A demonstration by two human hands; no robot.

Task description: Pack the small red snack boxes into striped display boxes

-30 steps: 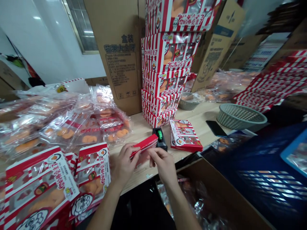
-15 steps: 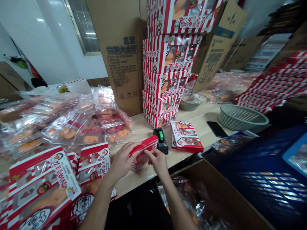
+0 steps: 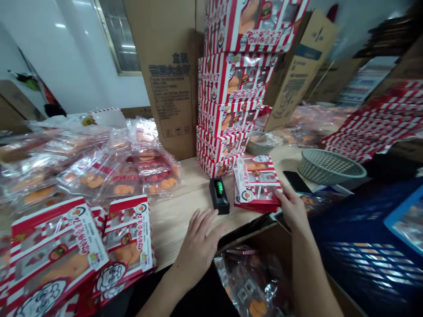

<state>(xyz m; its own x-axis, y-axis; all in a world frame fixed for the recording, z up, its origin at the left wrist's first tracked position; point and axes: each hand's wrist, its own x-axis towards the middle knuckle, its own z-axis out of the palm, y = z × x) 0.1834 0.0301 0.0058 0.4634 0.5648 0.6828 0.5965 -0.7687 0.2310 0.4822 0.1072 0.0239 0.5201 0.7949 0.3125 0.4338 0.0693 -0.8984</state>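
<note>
My right hand point(image 3: 291, 206) rests on the near right edge of a red-and-white striped box point(image 3: 256, 181) that lies on top of another like it on the wooden table point(image 3: 175, 215); the fingers curl against it. My left hand point(image 3: 202, 235) hovers open with fingers spread over the table edge, just in front of a black tape dispenser with a green roll point(image 3: 219, 194). Below both hands stands an open cardboard carton point(image 3: 254, 281) holding clear bags of orange items.
A tall stack of striped boxes point(image 3: 231, 88) rises behind the dispenser, with cardboard cartons point(image 3: 168, 75) beside it. Bagged orange items point(image 3: 99, 167) and striped boxes point(image 3: 128, 240) cover the left. A grey basket point(image 3: 330, 166), a black phone point(image 3: 295, 181) and a blue crate point(image 3: 370, 246) lie right.
The striped box held in both hands before now lies on the flat box at right, under my right hand. My left hand let go and opened.
</note>
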